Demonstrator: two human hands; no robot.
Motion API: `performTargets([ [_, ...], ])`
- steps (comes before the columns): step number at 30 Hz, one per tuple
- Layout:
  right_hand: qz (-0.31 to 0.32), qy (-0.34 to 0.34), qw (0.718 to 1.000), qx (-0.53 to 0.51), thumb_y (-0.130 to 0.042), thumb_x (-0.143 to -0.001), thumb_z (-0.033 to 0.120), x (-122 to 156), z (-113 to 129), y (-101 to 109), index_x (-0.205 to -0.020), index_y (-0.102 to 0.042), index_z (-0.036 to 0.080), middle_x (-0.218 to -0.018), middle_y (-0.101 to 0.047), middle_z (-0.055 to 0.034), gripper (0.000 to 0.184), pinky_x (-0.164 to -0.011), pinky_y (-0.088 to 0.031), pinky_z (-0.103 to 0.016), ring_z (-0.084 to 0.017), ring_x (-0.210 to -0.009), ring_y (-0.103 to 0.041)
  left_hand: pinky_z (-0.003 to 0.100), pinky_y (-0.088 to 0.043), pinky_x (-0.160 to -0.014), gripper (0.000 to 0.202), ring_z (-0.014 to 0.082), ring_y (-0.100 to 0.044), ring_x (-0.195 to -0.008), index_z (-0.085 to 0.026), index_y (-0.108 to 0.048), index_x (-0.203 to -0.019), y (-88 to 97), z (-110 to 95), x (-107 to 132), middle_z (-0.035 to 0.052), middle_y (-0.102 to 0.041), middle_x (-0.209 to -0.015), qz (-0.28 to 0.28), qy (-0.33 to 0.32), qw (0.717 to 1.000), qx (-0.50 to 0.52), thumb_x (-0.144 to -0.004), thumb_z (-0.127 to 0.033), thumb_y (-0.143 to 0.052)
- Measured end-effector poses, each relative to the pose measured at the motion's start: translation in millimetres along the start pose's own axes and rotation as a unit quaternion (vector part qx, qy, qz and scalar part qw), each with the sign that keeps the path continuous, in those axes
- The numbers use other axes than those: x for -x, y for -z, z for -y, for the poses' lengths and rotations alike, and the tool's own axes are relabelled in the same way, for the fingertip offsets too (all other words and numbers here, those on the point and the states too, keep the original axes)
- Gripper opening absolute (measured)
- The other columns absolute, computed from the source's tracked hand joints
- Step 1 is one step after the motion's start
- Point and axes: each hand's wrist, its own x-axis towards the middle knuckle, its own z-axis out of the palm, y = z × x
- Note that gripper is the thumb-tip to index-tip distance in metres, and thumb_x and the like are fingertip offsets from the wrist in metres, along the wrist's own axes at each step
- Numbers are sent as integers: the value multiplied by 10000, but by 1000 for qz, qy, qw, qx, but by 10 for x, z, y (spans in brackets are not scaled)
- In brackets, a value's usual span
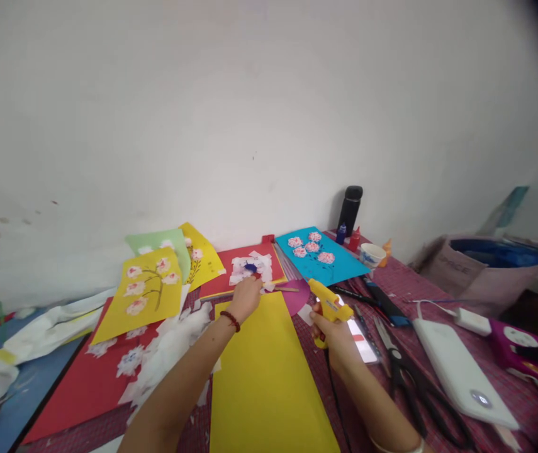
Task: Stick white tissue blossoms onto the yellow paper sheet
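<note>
Your right hand is wrapped round the yellow glue gun, held right of the yellow sheet, nozzle toward upper left. Your left hand reaches past that sheet's far edge, fingertips at the white paper bits on the red sheet; can't tell if they pinch anything. Phone just beside your right hand, scissors further right. White scraps left of your left forearm.
</note>
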Motion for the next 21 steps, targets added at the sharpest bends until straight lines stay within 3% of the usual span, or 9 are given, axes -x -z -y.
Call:
performTargets([
  [4, 15, 7, 1000, -27, -653, -647, 268, 19, -4, 0, -751, -471, 198, -563, -453, 81, 221, -378, -303, -193, -47, -380, -389, 312, -398, -713, 131, 200, -528, -840, -155, -531, -687, 52, 34, 30, 94, -559, -841, -18, -1, 1000, 9, -739, -91, -431],
  [8, 24, -9, 999, -27, -639, -660, 251, 54, 0, -8, -756, -467, 191, -523, -430, 87, 206, -375, -289, -182, -50, -378, -390, 259, -373, -589, 73, 137, -492, -653, -182, -452, -638, 195, 103, 262, 6, -511, -681, -66, 49, 985, 150, -674, -118, -462],
  [11, 46, -14, 999, -23, -625, -670, 250, 79, -34, -22, -755, -456, 193, -499, -424, 91, 197, -379, -295, -181, -54, -371, -391, 226, -330, -497, 71, 105, -446, -526, -189, -420, -620, 261, 151, 509, -40, -456, -568, -64, 107, 945, 302, -670, -168, -466],
  [14, 66, -6, 998, -9, -612, -682, 263, 97, -103, -32, -759, -455, 195, -499, -426, 91, 187, -379, -301, -183, -56, -368, -385, 220, -351, -483, 76, 97, -467, -484, -187, -423, -620, 281, 172, 746, -41, -496, -537, -56, 155, 895, 414, -653, -189, -491],
  [17, 76, -4, 997, 12, -609, -677, 263, 117, -159, -47, -764, -471, 190, -532, -441, 85, 179, -380, -305, -183, -50, -375, -376, 222, -374, -475, 76, 99, -481, -458, -185, -432, -622, 274, 187, 914, -37, -519, -509, -44, 190, 860, 472, -637, -188, -506],
  [21, 89, -36, 994, 43, -617, -644, 260, 158, -188, -98, -745, -479, 182, -547, -440, 84, 188, -367, -292, -186, -45, -367, -364, 216, -398, -499, 92, 99, -508, -495, -174, -487, -700, 239, 297, 1014, -39, -529, -555, -63, 227, 838, 492, -637, -220, -535],
])
